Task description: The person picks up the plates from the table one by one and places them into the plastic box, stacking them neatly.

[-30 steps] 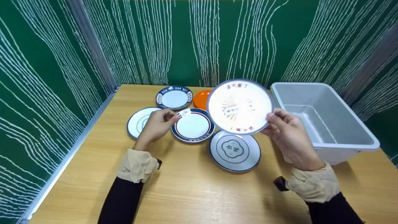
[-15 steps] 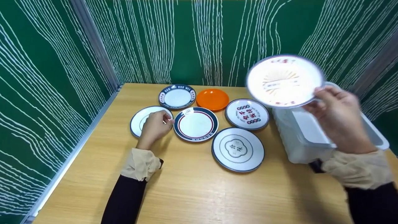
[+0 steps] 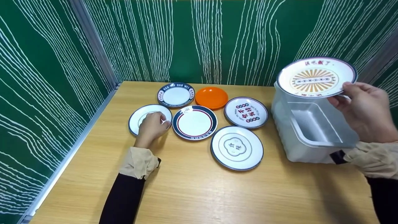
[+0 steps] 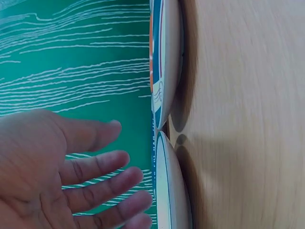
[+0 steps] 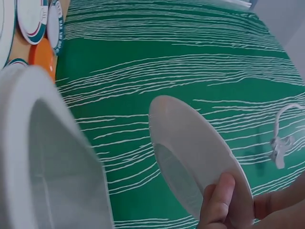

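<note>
Round white ceramic-looking sunburst plate (image 3: 315,80), likely stiff, breakable, suits rim holding; right hand (image 3: 368,109) pinches its right edge, left hand (image 3: 151,127) loosely spread.

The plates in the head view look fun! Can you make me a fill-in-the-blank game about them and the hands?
1. The hand that holds the sunburst plate is the person's ____ one.
2. The plain plate near the back of the table is ____ in colour.
3. Counting only those lying on the table, there are ____ plates.
4. The left hand is holding ____.

Missing words: right; orange; six; nothing.
</note>
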A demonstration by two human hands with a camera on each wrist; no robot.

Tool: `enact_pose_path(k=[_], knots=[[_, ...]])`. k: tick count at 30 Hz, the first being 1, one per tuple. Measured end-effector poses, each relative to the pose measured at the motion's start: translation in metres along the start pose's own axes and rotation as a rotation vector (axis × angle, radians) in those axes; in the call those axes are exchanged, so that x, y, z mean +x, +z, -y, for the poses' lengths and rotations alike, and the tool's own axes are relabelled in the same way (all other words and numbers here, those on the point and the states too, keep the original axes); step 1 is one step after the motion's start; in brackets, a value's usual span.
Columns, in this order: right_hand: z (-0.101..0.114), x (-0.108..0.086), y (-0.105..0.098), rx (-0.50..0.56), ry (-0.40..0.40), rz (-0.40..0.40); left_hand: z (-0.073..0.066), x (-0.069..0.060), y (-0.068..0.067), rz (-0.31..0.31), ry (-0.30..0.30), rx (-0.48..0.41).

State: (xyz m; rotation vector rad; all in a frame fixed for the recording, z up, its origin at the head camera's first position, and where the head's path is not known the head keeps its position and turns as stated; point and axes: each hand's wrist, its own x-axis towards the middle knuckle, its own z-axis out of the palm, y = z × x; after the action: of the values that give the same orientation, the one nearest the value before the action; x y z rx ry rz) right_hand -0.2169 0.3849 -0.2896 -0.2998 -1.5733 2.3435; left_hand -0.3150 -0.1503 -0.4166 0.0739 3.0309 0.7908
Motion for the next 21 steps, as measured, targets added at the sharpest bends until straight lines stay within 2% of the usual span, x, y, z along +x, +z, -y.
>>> enact_pose_path(k=[5, 8, 13, 21], knots=[[-0.008, 0.004, -0.006, 0.002, 0.090, -0.015, 0.004, 0.001, 0.001, 0.006, -0.047, 0.028], [-0.015, 0.004, -0.008, -0.044, 0.133, -0.040, 0.006, 0.000, 0.002, 0.034, -0.058, 0.033], [-0.023, 0.007, -0.016, -0.079, 0.194, -0.065, 0.010, -0.001, 0.003, 0.080, -0.032, 0.038], [-0.028, 0.012, -0.027, -0.087, 0.235, -0.123, 0.014, -0.001, 0.002, 0.097, -0.002, 0.062]])
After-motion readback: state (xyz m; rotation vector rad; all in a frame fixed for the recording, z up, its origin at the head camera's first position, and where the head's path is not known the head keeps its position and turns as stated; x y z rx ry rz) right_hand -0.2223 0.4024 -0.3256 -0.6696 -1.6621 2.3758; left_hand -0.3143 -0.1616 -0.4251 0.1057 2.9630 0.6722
